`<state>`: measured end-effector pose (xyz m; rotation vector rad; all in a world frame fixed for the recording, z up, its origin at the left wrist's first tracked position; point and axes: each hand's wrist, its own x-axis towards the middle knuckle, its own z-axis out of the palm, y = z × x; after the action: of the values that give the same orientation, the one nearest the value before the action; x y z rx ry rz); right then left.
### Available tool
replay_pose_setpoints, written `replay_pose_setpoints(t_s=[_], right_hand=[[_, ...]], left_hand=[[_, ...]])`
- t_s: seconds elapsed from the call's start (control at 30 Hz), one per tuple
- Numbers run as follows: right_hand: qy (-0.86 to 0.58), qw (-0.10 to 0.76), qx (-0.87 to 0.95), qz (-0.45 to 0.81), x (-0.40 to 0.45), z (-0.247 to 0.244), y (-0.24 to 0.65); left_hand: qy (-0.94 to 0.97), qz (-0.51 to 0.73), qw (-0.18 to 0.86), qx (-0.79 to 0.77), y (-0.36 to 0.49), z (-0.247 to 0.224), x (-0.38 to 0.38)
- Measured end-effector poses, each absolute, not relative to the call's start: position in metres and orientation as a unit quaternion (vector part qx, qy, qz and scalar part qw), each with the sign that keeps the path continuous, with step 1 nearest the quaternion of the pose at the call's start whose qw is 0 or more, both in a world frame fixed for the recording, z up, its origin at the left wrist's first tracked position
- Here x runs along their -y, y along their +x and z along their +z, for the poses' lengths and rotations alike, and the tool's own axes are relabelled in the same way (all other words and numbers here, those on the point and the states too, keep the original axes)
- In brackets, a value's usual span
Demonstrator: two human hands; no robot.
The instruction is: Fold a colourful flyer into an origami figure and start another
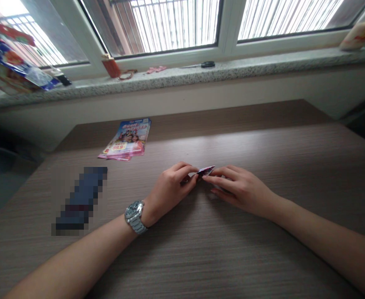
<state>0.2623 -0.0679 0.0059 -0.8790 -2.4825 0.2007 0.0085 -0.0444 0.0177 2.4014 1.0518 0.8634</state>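
A small folded piece of printed paper [206,170] is held between both hands over the middle of the brown wooden table [176,257]. My left hand [173,187], with a silver watch [135,216] at its wrist, pinches the paper's left end between thumb and fingers. On the other side, my right hand [240,186] touches the right end with its fingertips; its lower fingers are loosely bent below the paper. The fingers partly cover the paper, so its full shape is hidden.
A stack of printed flyers [129,139] lies at the table's back left. Nearer is a dark, pixelated flat object [83,197]. The stone windowsill [247,68] bears an orange-red lighter-like item [110,66], pink pieces [156,69], dark-handled scissors [208,64] and food packages [11,62].
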Motion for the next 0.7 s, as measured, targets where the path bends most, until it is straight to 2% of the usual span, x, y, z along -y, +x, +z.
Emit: replay_pose_setpoints(t_s=[0.7], right_hand=[[-0.33, 0.249, 0.908, 0.068, 0.0692, 0.0094, 0.256]], left_hand=[[0.811, 0.327, 0.303, -0.379, 0.0158, 0.0242, 0.0501]])
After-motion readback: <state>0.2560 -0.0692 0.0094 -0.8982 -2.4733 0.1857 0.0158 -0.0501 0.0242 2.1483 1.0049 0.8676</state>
